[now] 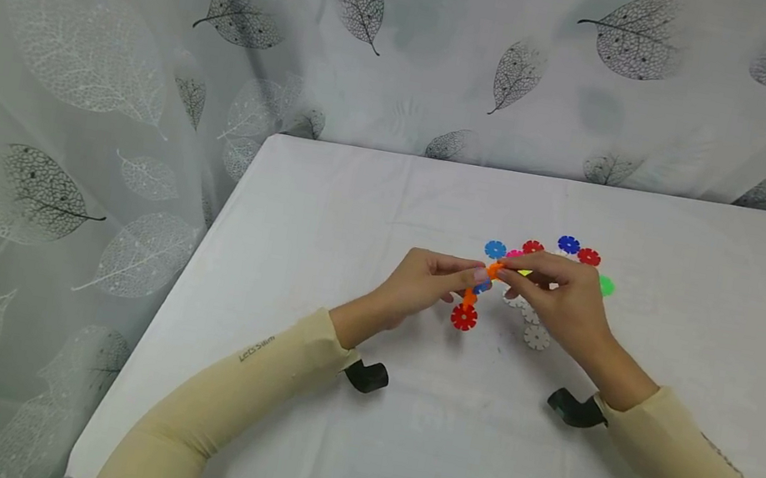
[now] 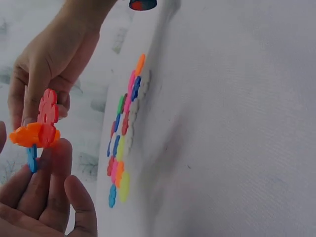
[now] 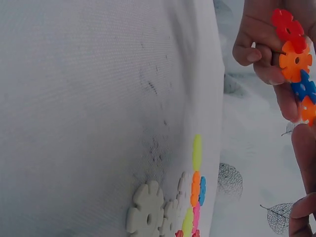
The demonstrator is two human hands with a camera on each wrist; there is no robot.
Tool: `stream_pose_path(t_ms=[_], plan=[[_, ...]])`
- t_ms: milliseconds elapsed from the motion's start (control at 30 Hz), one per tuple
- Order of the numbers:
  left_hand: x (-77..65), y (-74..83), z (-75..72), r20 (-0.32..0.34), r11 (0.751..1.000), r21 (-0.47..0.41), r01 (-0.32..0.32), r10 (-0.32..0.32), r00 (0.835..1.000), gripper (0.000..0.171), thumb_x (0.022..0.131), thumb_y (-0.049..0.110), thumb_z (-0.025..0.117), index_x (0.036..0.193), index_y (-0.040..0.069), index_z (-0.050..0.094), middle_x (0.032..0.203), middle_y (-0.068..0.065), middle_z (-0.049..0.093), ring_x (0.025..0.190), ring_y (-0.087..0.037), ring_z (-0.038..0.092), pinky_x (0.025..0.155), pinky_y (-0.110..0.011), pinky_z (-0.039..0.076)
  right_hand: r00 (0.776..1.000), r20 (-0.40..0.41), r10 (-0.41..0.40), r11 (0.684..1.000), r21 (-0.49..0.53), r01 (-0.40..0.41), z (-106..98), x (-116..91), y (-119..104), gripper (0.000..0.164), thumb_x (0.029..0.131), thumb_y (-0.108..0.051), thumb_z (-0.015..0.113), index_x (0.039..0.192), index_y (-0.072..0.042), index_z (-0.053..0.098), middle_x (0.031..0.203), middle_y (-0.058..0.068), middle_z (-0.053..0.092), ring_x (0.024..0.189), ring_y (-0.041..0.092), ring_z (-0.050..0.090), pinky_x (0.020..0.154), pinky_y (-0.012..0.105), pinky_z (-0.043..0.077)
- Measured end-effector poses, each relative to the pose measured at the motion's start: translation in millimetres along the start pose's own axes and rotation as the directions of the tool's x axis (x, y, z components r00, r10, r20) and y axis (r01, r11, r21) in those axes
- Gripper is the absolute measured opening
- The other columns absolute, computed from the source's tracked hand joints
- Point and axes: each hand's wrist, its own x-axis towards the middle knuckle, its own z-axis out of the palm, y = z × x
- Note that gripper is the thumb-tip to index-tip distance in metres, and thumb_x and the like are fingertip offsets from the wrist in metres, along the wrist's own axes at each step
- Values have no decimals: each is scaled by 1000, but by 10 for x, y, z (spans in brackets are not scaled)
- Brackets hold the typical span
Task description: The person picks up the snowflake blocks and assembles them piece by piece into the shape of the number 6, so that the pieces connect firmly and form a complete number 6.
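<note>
With the left hand [image 1: 432, 281], holding a short chain of joined discs [image 3: 296, 72] between thumb and fingers, raised above the white table [image 1: 359, 201]. With the right hand [image 1: 564, 295], pinching the orange disc [image 1: 495, 270] at the far end of this same chain. Counting along it in the right wrist view: red, orange, blue, and orange again. At the near end, outside the fingers, finding the red disc [image 1: 464, 317].

Around and behind the right hand, seeing on the table a close group of flat discs: light blue disc [image 1: 495, 249], dark blue disc [image 1: 568, 244], green disc [image 1: 607, 286], also red, pink, yellow and orange ones, with grey-white discs [image 1: 537, 337] along the near side. Impossible to see this whole group from the head, because of being partly covered by the right hand. Cannot tell whether joined or only laid close.

Beside the ends of the beige sleeves [image 1: 286, 362], noticing black bent pieces [image 1: 366, 377]. Beyond the table, hanging as background, a leaf-printed curtain [image 1: 423, 43].
</note>
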Motion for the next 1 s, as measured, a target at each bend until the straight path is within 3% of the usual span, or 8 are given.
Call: stream_pose_path(t_ms=[267,467,667,867,1000], plan=[[19,-18,-6,-15,999,-42,-2,2,1000,34,97,32,71,127,15,74,102,6,77,98,-14,67,92,-52,51,999,23,-43,997,-62,44,26,-7,-28,33,83,1,82,114,-9,78,81,0,75,66,12,66,54,19,47],[15,-43,-35,-58,995,-95,24,-29,998,38,94,31,74,130,16,72,109,7,75,99,-15,67,94,-53,51,994,-103,-24,1000,-5,23,-39,40,-50,30,90,3,74,119,-6,74,101,8,75,67,7,67,53,17,47],[34,-96,-69,-86,975,-209,80,-100,991,39,92,30,77,128,15,72,108,3,75,96,-18,69,93,-49,54,980,-199,11,995,100,9,-135,79,-235,32,94,9,65,126,5,66,118,22,63,76,4,69,69,13,52],[52,-116,-103,-91,961,-265,73,-100,991,33,95,29,73,124,13,74,109,-2,74,97,-21,68,85,-38,58,966,-227,123,989,111,-99,-187,84,8,35,98,-3,64,133,-3,65,121,14,60,73,11,67,69,14,52],[49,-116,-116,-104,964,-247,103,-132,986,33,96,31,71,124,14,74,109,0,75,100,-18,65,87,-37,57,957,-216,192,981,70,-181,-207,59,113,38,99,-11,66,137,-9,63,121,11,60,70,11,64,66,13,51]])
